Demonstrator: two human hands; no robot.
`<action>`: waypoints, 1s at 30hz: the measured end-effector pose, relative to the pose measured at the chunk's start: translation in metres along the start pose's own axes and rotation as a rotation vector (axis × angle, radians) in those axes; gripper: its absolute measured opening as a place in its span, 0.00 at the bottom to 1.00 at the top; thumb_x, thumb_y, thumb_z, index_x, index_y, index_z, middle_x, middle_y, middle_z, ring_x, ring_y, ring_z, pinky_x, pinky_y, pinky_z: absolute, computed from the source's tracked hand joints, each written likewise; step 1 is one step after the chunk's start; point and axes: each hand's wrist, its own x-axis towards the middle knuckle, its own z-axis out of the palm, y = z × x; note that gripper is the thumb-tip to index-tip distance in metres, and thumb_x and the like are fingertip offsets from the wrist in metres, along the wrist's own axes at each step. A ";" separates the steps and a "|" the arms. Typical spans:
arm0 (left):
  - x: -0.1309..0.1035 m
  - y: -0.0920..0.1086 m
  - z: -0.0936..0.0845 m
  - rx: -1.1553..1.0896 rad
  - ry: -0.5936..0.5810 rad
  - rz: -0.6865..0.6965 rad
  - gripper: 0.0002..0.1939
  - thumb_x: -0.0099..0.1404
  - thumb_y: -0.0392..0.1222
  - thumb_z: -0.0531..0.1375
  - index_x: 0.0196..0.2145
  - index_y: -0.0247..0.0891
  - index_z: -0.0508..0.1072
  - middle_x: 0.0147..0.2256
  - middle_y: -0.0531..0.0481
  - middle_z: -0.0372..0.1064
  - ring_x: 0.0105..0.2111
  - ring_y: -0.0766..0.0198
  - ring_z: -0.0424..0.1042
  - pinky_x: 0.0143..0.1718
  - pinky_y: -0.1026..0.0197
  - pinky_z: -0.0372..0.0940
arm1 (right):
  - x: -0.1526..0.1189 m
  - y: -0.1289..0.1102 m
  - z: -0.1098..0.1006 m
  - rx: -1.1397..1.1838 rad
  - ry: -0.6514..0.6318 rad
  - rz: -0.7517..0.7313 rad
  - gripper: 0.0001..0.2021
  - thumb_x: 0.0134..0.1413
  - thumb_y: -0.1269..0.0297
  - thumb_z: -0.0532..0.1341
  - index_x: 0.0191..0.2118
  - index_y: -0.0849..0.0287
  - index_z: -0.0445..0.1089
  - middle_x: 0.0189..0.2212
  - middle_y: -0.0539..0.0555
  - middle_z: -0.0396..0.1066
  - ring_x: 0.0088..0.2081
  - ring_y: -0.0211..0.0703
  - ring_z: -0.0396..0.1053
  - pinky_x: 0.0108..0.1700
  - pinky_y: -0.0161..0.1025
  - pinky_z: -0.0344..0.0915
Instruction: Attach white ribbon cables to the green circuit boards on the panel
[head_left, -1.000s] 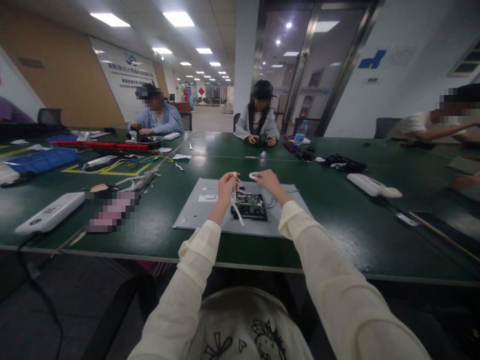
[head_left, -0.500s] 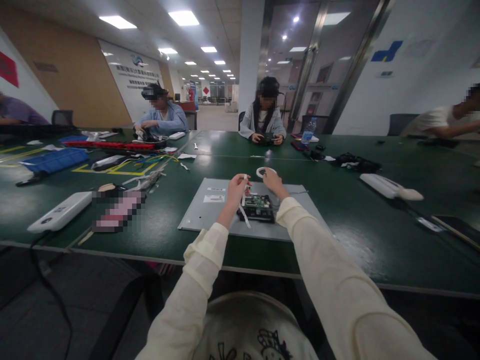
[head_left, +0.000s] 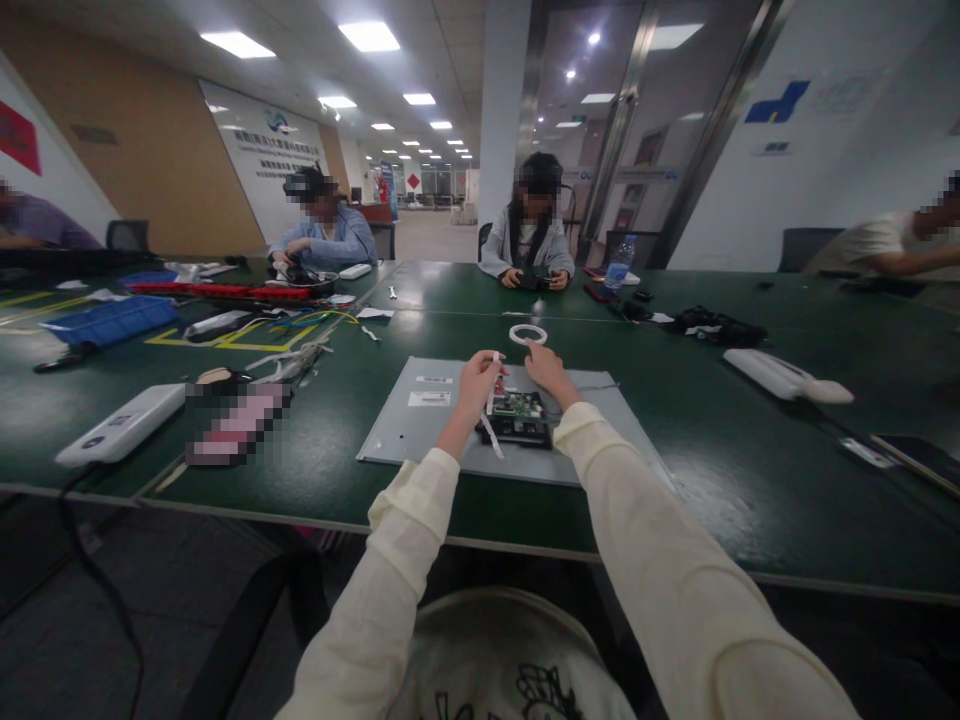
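A strip of white tape point(head_left: 491, 437) hangs from the pinched fingers of my left hand point(head_left: 478, 385), across the left side of a small black device with a green circuit board point(head_left: 517, 405). The device lies on a grey metal panel point(head_left: 420, 425). Just behind the panel, a white tape roll point(head_left: 528, 334) rests flat on the green table. My right hand point(head_left: 546, 368) is at the near edge of the roll, its index finger stretched toward it; the other fingers look curled and hold nothing visible.
Left of the panel are a white power bank point(head_left: 124, 425), a pink pouch point(head_left: 238, 425) and a blue tray point(head_left: 112, 322). A white device point(head_left: 776, 375) and black cables point(head_left: 716, 325) lie right. Two people sit across the green table point(head_left: 442, 300).
The tape roll is now lying flat on the table, free of my right hand's grasp. My right hand has drawn slightly back toward me. My left hand still pinches the tape strip.
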 end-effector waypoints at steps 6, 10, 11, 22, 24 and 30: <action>0.000 -0.004 -0.001 0.006 -0.037 0.024 0.09 0.56 0.38 0.56 0.37 0.35 0.69 0.24 0.53 0.68 0.15 0.74 0.63 0.17 0.71 0.60 | 0.002 -0.012 -0.012 0.175 0.041 -0.065 0.23 0.59 0.68 0.46 0.60 0.60 0.54 0.53 0.62 0.62 0.55 0.50 0.57 0.56 0.50 0.49; 0.001 -0.005 -0.002 0.010 -0.019 0.036 0.13 0.58 0.41 0.57 0.41 0.35 0.70 0.24 0.52 0.69 0.16 0.73 0.64 0.19 0.69 0.62 | 0.002 -0.029 -0.034 0.403 0.022 -0.111 0.20 0.62 0.62 0.43 0.50 0.60 0.66 0.46 0.59 0.70 0.49 0.45 0.65 0.51 0.40 0.58; 0.001 -0.005 -0.002 0.015 -0.015 0.042 0.14 0.58 0.42 0.57 0.42 0.34 0.70 0.24 0.52 0.70 0.16 0.73 0.64 0.19 0.69 0.63 | -0.001 -0.034 -0.040 0.451 -0.020 -0.120 0.22 0.63 0.59 0.41 0.47 0.60 0.69 0.43 0.58 0.72 0.46 0.43 0.67 0.48 0.38 0.60; -0.009 -0.007 0.006 0.055 -0.314 -0.032 0.38 0.60 0.41 0.57 0.63 0.38 0.43 0.22 0.56 0.68 0.15 0.71 0.66 0.19 0.69 0.62 | -0.075 -0.032 -0.056 0.670 -0.043 -0.211 0.20 0.51 0.49 0.55 0.32 0.61 0.74 0.18 0.50 0.69 0.21 0.37 0.64 0.28 0.33 0.59; -0.012 -0.007 0.009 0.064 -0.358 -0.057 0.37 0.61 0.41 0.56 0.63 0.38 0.42 0.23 0.55 0.69 0.16 0.71 0.66 0.19 0.69 0.62 | -0.079 -0.026 -0.056 0.554 0.098 -0.205 0.17 0.52 0.52 0.55 0.29 0.60 0.74 0.19 0.51 0.70 0.23 0.38 0.66 0.29 0.33 0.59; -0.017 0.001 0.014 0.122 -0.368 -0.073 0.32 0.61 0.39 0.55 0.60 0.36 0.47 0.22 0.54 0.69 0.16 0.71 0.67 0.19 0.71 0.61 | -0.083 -0.023 -0.063 0.486 0.254 -0.219 0.17 0.54 0.51 0.54 0.26 0.59 0.70 0.21 0.51 0.71 0.25 0.39 0.69 0.34 0.35 0.62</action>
